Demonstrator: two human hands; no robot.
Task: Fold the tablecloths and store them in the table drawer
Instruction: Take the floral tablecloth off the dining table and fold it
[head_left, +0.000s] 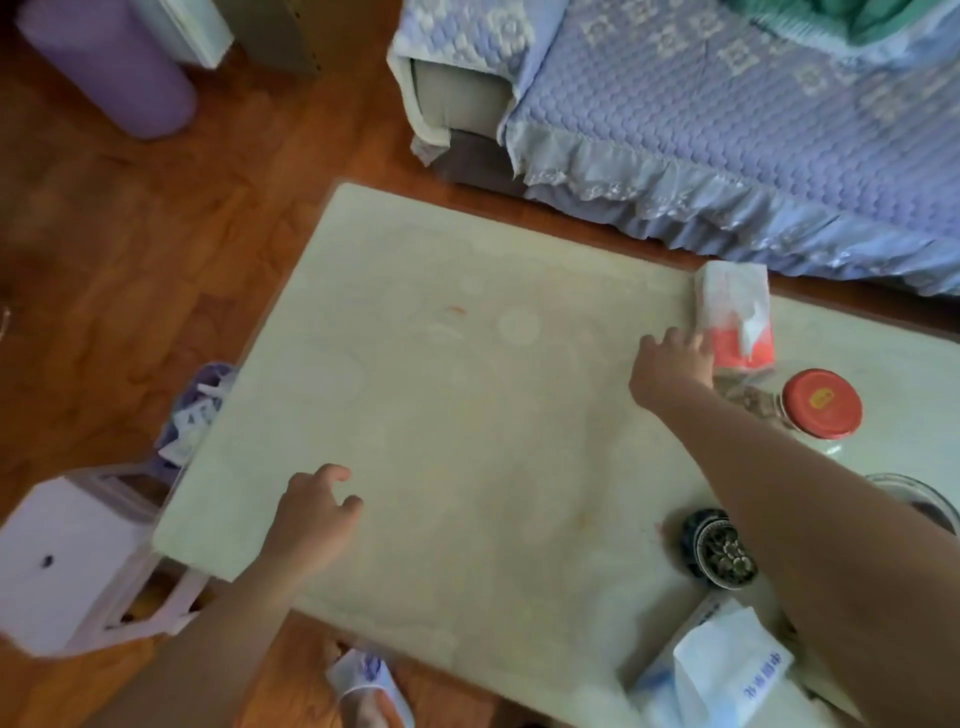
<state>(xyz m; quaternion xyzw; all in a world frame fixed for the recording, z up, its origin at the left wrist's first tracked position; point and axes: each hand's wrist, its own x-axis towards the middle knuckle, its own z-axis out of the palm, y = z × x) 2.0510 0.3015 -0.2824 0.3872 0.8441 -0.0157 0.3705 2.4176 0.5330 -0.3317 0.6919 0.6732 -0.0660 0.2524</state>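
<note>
Tablecloth (467, 415): pale cloth lying flat over the table, under both your hands.
Left hand (311, 514): fingers loosely spread, hovering at the cloth's near-left part, gripping nothing.
Right hand (672, 366): fingers relaxed, reaching to the tissue pack (737, 317), touching its side.
Nearby: red-lidded jar (821, 402), patterned round tin (719, 556).

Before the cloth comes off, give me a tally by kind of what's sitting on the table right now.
Tissue packs: 2, the red-and-white tissue pack by the right hand and the blue-and-white tissue pack
Jars: 1, the red-lidded glass jar
Patterned tins: 1, the dark round tin
Glass dishes: 1, the glass dish, partly cut off by the arm
Total: 5

The left hand holds nothing.
</note>
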